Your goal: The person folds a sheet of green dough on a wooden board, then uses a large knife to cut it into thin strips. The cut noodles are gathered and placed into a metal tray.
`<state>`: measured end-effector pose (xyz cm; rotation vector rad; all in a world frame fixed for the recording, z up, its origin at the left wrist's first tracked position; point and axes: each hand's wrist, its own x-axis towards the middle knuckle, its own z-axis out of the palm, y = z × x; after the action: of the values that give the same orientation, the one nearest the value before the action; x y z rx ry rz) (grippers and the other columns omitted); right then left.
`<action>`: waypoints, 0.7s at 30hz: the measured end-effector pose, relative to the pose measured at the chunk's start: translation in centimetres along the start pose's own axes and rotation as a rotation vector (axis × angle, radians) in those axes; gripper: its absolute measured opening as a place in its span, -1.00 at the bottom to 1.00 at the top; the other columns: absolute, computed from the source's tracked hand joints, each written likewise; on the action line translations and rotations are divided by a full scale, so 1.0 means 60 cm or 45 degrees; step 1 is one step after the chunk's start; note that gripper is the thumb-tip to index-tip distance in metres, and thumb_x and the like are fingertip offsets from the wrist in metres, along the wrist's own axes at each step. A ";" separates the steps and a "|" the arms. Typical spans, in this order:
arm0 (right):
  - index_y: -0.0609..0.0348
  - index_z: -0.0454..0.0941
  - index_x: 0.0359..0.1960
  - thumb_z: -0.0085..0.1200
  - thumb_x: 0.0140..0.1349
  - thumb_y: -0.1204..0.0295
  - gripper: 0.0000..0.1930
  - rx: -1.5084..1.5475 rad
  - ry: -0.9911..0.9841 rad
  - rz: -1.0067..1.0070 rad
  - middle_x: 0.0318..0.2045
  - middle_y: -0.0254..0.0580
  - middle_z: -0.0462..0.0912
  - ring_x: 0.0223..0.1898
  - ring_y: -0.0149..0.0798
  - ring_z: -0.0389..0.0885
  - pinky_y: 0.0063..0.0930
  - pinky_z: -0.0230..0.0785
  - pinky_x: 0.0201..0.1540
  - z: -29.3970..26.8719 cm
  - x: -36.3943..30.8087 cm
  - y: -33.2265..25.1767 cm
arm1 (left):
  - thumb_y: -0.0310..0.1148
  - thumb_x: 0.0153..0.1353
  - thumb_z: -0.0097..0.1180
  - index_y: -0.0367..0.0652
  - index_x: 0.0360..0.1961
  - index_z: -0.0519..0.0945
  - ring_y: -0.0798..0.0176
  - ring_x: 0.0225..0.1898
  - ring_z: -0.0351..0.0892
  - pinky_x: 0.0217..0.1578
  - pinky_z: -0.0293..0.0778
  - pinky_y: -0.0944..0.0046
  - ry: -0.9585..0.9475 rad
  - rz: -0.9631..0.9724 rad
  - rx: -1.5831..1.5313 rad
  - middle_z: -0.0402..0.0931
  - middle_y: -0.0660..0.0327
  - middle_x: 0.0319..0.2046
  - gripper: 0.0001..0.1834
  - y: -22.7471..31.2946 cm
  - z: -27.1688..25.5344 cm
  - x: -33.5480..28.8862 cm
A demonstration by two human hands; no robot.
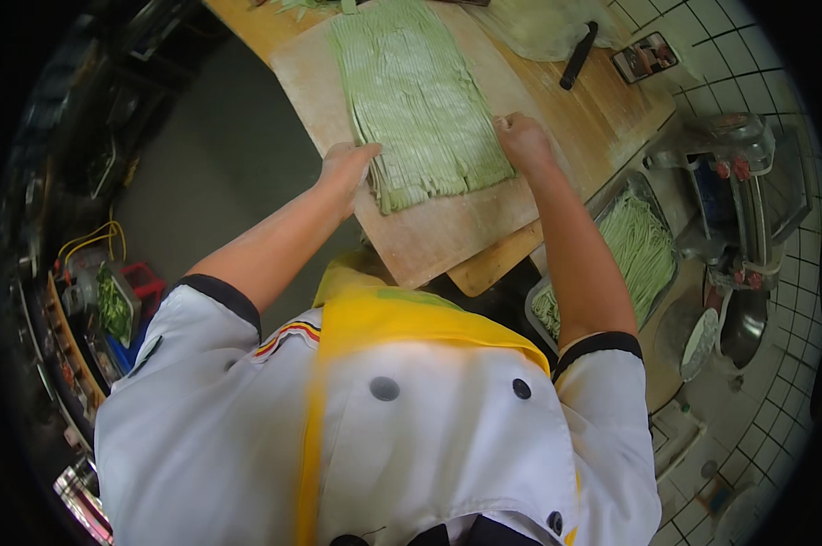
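Note:
A wide sheet of pale green dough cut into thin noodle strips (420,100), dusted with flour, lies on a pale wooden board (447,232). At the board's left edge is my left hand (345,170), closed on that edge. Its thumb reaches over the top to the side of the strips; its other fingers are mostly hidden. My right hand (524,143) is curled closed against the right side of the strips, near the board's right edge. What its fingers hold, if anything, is hidden. The strips' near ends are loose and uneven.
Beneath the board is a wooden worktop (634,109), bearing a dark stick-like tool (579,56), a clear plastic sheet (534,32) and a propped phone (646,57). Right of my forearm sit a tray (673,259) of green noodles and a metal machine (743,205).

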<state>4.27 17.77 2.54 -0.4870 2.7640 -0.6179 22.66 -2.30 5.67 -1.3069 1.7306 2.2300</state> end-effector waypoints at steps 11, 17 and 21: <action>0.37 0.52 -0.29 0.06 0.12 0.04 -0.50 0.148 0.004 -0.192 -0.29 0.27 0.57 -0.17 0.18 0.53 -0.10 0.36 -0.11 0.038 -0.052 -0.106 | -0.38 0.09 0.15 -0.50 -0.10 0.41 0.09 -0.34 0.60 -0.39 0.57 0.12 0.183 0.119 0.092 0.52 -0.02 -0.30 -0.58 -0.007 0.124 0.074; 0.37 0.48 -0.10 0.07 0.11 0.08 -0.46 0.365 -0.140 0.070 -0.22 0.22 0.57 -0.17 0.06 0.57 -0.24 0.37 -0.12 0.036 -0.047 -0.087 | -0.36 0.08 0.16 -0.47 -0.12 0.42 0.04 -0.32 0.61 -0.41 0.59 0.05 -0.085 0.202 -0.128 0.53 -0.05 -0.29 -0.58 -0.025 0.088 0.094; 0.43 0.42 -0.04 0.12 0.09 0.10 -0.41 0.535 -0.250 0.163 -0.22 0.14 0.59 -0.18 -0.03 0.58 -0.30 0.39 -0.16 0.042 -0.026 -0.087 | -0.35 0.12 0.14 -0.42 -0.12 0.43 0.03 -0.30 0.61 -0.36 0.59 0.03 -0.074 -0.123 -0.344 0.54 -0.03 -0.29 -0.62 -0.012 0.098 0.103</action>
<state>7.87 13.00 2.95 -0.2572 2.3676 -1.0251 15.58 0.01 1.45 -1.3236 1.3521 2.4843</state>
